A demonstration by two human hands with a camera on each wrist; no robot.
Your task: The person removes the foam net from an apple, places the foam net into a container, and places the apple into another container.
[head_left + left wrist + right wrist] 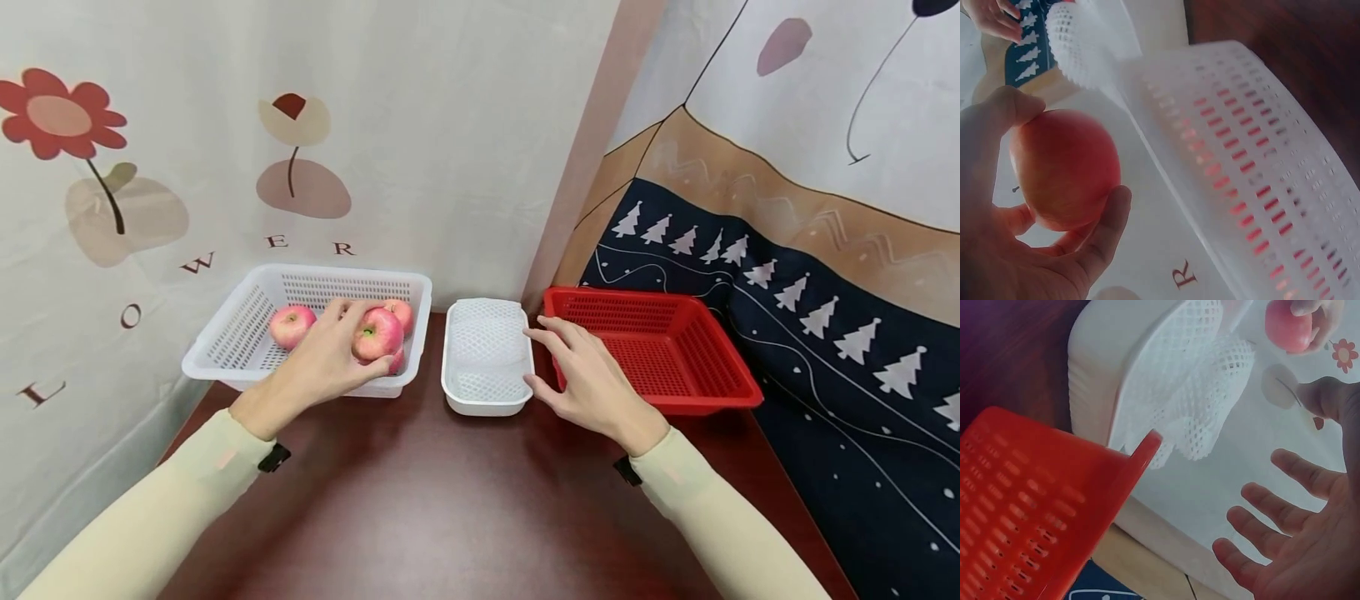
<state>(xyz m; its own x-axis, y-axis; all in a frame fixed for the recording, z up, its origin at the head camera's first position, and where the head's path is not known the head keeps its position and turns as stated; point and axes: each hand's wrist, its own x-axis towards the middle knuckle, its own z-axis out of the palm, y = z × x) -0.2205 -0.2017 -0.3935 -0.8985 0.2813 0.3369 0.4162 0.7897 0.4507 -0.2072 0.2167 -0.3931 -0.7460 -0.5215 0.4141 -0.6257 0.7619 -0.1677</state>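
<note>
My left hand (330,350) grips a red apple (377,334), thumb on one side and fingers curled on the other. In the left wrist view the held apple (1069,169) is lifted above the rim of the white basket (217,333). More apples (292,326) lie inside that basket, some partly hidden by my hand. My right hand (592,379) has its fingers spread and holds nothing, hovering by the right side of a small white tray (483,408). White foam netting (487,333) lines the tray; its mesh (1210,394) stands up past the rim in the right wrist view.
A red basket (652,400) stands on the right, partly behind my right hand. All the containers sit along the back of the dark wooden table (465,500). Printed curtains (450,150) hang close behind and at both sides.
</note>
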